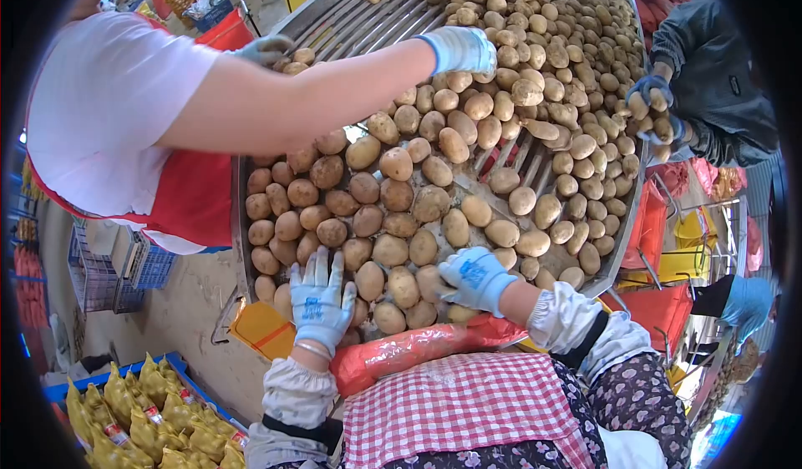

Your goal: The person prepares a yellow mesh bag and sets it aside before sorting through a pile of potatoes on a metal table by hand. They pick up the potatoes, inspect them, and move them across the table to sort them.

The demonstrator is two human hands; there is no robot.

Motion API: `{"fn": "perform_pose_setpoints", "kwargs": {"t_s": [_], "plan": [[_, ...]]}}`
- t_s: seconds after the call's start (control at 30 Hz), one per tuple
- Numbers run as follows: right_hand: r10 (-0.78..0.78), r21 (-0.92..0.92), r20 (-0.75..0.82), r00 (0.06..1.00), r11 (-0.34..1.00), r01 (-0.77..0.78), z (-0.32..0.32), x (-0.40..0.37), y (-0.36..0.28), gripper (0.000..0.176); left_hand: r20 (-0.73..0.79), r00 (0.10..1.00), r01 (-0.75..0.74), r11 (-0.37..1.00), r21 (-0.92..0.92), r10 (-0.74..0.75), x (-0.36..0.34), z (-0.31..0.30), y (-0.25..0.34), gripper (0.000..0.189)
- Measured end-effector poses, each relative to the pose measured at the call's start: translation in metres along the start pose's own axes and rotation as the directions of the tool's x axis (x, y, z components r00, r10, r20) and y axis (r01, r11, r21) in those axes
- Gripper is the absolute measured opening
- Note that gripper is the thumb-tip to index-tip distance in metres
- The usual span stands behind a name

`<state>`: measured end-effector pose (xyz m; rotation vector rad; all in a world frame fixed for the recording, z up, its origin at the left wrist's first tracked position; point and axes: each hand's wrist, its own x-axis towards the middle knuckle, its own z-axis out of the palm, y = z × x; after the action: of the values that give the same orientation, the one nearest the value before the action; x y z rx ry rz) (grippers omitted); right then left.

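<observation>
My left hand (pixel 322 302), in a pale blue and white work glove, lies palm down with fingers spread over potatoes at the near left of the sorting table. My right hand (pixel 476 280), gloved the same way, is over the near middle, its fingers pointing left and apart. Right at its fingertips is a brown potato (pixel 429 283). Many loose potatoes (pixel 397 194) cover the metal-slatted table (pixel 347 36), piled higher toward the far right. A red padded roll (pixel 430 354) runs along the edge in front of me.
At the left, a co-worker's arm (pixel 309 93) reaches across the table, with a gloved hand (pixel 464 50) over the potatoes. Another person's gloved hands (pixel 656 114) hold potatoes at the right. A blue crate (pixel 180 369) of filled yellow bags stands at lower left. Red and yellow chutes (pixel 647 227) hang at right.
</observation>
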<state>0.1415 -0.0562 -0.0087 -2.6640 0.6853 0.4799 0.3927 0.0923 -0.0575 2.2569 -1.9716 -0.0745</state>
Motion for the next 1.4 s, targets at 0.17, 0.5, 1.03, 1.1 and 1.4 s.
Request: {"fn": "perform_pose_setpoints", "kwargs": {"t_s": [0.17, 0.5, 1.03, 1.1, 1.4], "plan": [[-0.078, 0.263, -0.148, 0.986, 0.958, 0.116, 0.014, 0.031, -0.004, 0.025, 0.19, 0.982, -0.019, 0.997, 0.074, 0.004, -0.014, -0.025, -0.009, 0.043], [-0.1, 0.19, -0.111, 0.989, 0.974, 0.12, -0.011, 0.025, -0.004, 0.022, 0.118, 0.963, -0.221, 0.96, -0.17, 0.243, 0.007, -0.024, 0.033, 0.064], [0.473, 0.27, 0.134, 0.871, 0.828, -0.491, -0.039, 0.056, 0.036, 0.072, 0.248, 0.941, -0.233, 0.972, -0.021, 0.231, 0.013, 0.001, 0.052, 0.069], [0.463, 0.226, 0.202, 0.863, 0.836, -0.501, -0.044, 0.058, 0.037, 0.079, 0.159, 0.952, -0.261, 0.965, -0.032, 0.262, 0.009, -0.005, 0.047, 0.07], [0.272, 0.302, 0.029, 0.962, 0.915, -0.268, -0.021, 0.023, 0.039, 0.075, 0.026, 0.966, -0.228, 0.898, -0.376, 0.257, 0.015, -0.012, 0.027, 0.074]]}}
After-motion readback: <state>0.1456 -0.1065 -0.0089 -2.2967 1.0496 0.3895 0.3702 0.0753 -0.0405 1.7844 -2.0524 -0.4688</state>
